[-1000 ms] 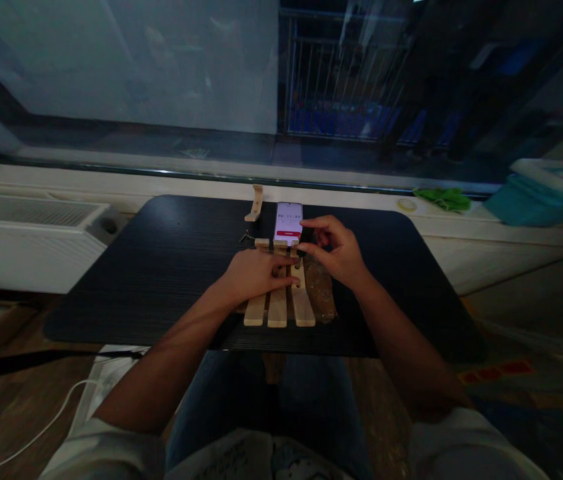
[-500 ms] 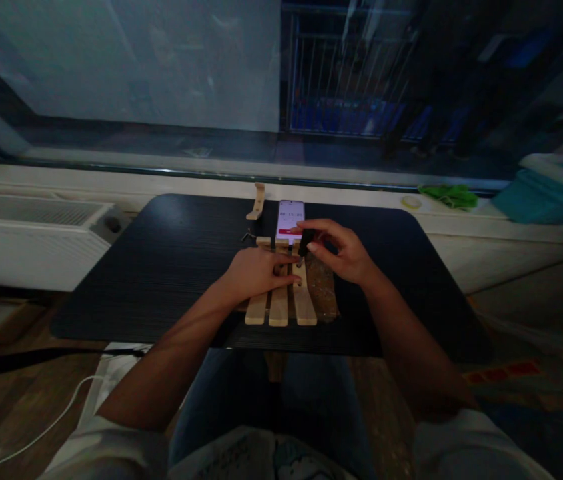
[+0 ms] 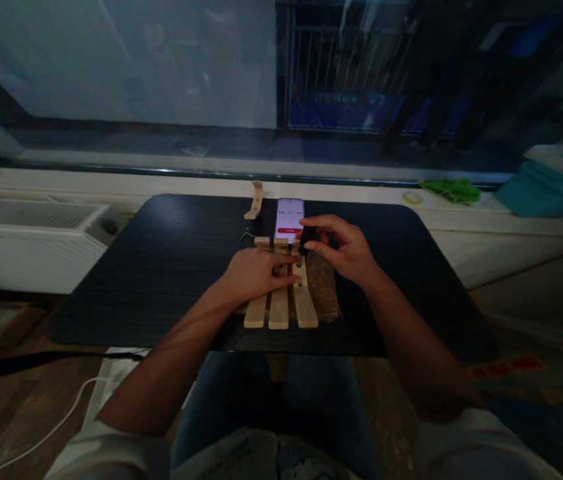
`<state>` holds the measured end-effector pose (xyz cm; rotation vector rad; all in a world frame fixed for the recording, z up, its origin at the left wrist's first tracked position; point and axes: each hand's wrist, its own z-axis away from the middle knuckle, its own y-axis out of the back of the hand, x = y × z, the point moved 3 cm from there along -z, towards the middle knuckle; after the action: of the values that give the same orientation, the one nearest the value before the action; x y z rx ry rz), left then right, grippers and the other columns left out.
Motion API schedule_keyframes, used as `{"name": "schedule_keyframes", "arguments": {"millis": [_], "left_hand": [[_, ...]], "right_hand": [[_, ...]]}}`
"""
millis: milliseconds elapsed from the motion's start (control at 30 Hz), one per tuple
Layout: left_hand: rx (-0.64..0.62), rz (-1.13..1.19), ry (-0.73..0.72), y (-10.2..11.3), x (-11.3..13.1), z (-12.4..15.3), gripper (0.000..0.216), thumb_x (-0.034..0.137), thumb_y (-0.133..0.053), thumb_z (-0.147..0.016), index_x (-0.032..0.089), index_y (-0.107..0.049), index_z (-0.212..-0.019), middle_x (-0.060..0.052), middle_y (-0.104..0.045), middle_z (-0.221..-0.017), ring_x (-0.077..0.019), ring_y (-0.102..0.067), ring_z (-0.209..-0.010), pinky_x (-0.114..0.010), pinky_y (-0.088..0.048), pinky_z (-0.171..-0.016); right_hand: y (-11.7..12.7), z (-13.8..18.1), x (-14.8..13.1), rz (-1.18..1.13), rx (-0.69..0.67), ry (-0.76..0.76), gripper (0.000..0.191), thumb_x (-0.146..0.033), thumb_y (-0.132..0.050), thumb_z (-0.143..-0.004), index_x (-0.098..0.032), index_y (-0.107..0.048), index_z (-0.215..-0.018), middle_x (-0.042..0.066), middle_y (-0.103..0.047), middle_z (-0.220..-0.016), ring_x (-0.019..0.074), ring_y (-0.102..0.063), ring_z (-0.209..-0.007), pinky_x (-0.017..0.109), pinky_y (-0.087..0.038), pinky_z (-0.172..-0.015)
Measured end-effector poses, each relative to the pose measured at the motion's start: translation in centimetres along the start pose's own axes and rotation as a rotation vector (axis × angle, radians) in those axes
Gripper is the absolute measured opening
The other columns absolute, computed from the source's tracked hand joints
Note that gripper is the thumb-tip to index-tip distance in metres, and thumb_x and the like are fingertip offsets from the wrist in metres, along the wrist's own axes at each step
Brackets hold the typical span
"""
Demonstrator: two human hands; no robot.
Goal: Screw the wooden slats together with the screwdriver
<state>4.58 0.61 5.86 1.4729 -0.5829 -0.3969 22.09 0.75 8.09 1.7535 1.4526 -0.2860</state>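
Has shifted the right thumb a little to the right since a second ago, and keeps the left hand in the same spot. Pinches a small black handle in the right hand, with thumb and pointing finger close together around it. Points it down near the upper hole of the right wooden strip, too dark to tell about its tip. Lays the left hand across the left wooden strip and the middle wooden strip, with thumb and pointing finger a bit apart on the right one. Cannot tell about the other left fingers, tucked out of sight. Has all three strips side by side on a brown block in shiny clear wrap, just in front of a lit phone. Has a bent piece of wood near the back of the black table, left of the phone, and some thin metal bits closer to the strips.
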Motion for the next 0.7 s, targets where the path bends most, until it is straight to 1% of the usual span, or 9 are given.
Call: {"name": "schedule_keyframes", "arguments": {"millis": [100,300,500,700], "left_hand": [[0.003,0.013,0.01,0.0,0.0,0.0,0.049,0.061,-0.052,-0.087,0.033,-0.063,-0.125,-0.005,-0.071,-0.114,-0.0289,-0.068,-0.1,-0.039,-0.053,-0.083],[-0.001,0.02,-0.002,-0.2,-0.2,0.0,0.049,0.061,-0.052,-0.086,0.033,-0.062,-0.126,-0.006,-0.072,-0.111,-0.03,-0.068,-0.098,-0.041,-0.053,-0.082],[-0.001,0.023,-0.011,-0.3,-0.1,-0.1,0.05,0.061,-0.05,-0.087,0.03,-0.064,-0.125,-0.007,-0.073,-0.109,-0.0301,-0.068,-0.097,-0.04,-0.053,-0.08],[0.01,0.011,-0.032,-0.2,-0.1,-0.1,0.051,0.061,-0.05,-0.087,0.028,-0.065,-0.123,-0.009,-0.073,-0.107,-0.0293,-0.069,-0.093,-0.041,-0.054,-0.078]], "right_hand": [[-0.1,0.0,0.1,0.016,0.022,-0.009,0.028,-0.029,-0.068,-0.08,-0.025,-0.067,-0.108,-0.003,-0.064,-0.082,0.0088,-0.048,-0.061,0.024,-0.043,-0.057],[-0.2,0.0,-0.1,0.056,0.107,-0.014,0.026,-0.027,-0.07,-0.076,-0.024,-0.066,-0.102,-0.003,-0.062,-0.079,0.0079,-0.045,-0.057,0.024,-0.041,-0.053],[-0.5,0.0,-0.6,0.153,0.107,0.026,0.026,-0.023,-0.068,-0.077,-0.023,-0.063,-0.103,-0.002,-0.062,-0.08,0.011,-0.055,-0.066,0.025,-0.046,-0.057],[-0.6,0.2,-0.9,0.249,0.112,0.064,0.027,-0.023,-0.065,-0.08,-0.022,-0.06,-0.107,0.001,-0.066,-0.091,0.0132,-0.06,-0.074,0.028,-0.051,-0.065]]}}
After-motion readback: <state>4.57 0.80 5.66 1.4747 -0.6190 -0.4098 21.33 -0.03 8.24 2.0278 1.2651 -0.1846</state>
